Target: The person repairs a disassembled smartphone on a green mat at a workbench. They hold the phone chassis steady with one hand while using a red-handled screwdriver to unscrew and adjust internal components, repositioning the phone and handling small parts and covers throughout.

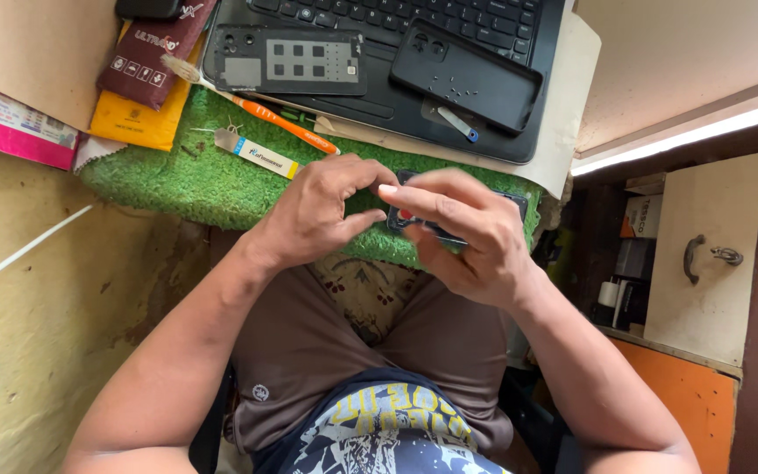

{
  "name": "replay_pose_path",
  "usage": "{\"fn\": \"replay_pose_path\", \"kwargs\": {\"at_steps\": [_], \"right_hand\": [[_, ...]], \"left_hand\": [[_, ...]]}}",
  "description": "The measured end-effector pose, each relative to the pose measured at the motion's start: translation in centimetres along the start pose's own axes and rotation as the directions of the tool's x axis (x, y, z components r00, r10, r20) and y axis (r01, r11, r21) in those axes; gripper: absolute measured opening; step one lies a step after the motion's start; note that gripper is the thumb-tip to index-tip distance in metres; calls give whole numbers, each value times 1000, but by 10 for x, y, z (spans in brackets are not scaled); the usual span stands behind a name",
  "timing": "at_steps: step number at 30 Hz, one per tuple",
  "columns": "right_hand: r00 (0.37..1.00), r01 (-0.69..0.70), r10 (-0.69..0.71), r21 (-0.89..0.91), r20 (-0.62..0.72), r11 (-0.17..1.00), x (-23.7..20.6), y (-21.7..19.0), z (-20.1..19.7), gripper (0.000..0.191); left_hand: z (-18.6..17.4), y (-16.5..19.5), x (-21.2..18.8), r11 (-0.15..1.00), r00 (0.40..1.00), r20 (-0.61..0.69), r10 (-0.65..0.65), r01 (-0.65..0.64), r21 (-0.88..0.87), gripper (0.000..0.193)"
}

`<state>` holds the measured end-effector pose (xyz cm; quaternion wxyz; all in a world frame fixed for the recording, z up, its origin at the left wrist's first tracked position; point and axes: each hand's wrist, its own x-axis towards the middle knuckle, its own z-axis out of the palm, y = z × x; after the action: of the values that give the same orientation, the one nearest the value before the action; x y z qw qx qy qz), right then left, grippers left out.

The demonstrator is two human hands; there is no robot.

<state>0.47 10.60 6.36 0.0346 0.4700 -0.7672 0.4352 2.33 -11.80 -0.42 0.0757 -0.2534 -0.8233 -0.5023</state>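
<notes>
maroon packet [153, 48]: flat pouch at the top left, lying over the yellow one
yellow packet [138, 120]: flat, under the maroon, at the green mat's corner
pink and white package [12, 125]: far left edge
small tube [258, 153]: white with a blue and yellow label, on the mat
carton [643, 216]: white, on the right shelf

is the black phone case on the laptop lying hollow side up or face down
Hollow side up: the black phone case lies on the laptop with its raised rim and inner surface showing.
</notes>
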Motion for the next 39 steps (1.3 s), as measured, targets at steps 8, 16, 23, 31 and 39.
{"fn": "replay_pose_path", "kwargs": {"at_steps": [8, 16, 23, 31, 39], "right_hand": [[1000, 10, -11, -37, -28, 999, -2, 11, 9, 45], [989, -112, 108, -39, -100, 993, 1, 10, 13, 38], [996, 89, -89, 17, -1, 996, 5, 10, 2, 42], [1000, 3, -5, -41, -29, 999, 7, 7, 2, 40], [997, 21, -24, -35, -73, 999, 6, 2, 5, 37]], "left_hand": [[0, -3, 1, 1000, 1000, 26, 14, -15, 26, 34], [-1, -6, 0, 1000, 999, 37, 22, -22, 5, 35], [0, -9, 0, 999, 999, 41, 34, -35, 24, 38], [-2, -3, 3, 992, 993, 73, 96, -102, 72, 28], [7, 0, 15, 941, 978, 194, 83, -141, 306, 37]]}}
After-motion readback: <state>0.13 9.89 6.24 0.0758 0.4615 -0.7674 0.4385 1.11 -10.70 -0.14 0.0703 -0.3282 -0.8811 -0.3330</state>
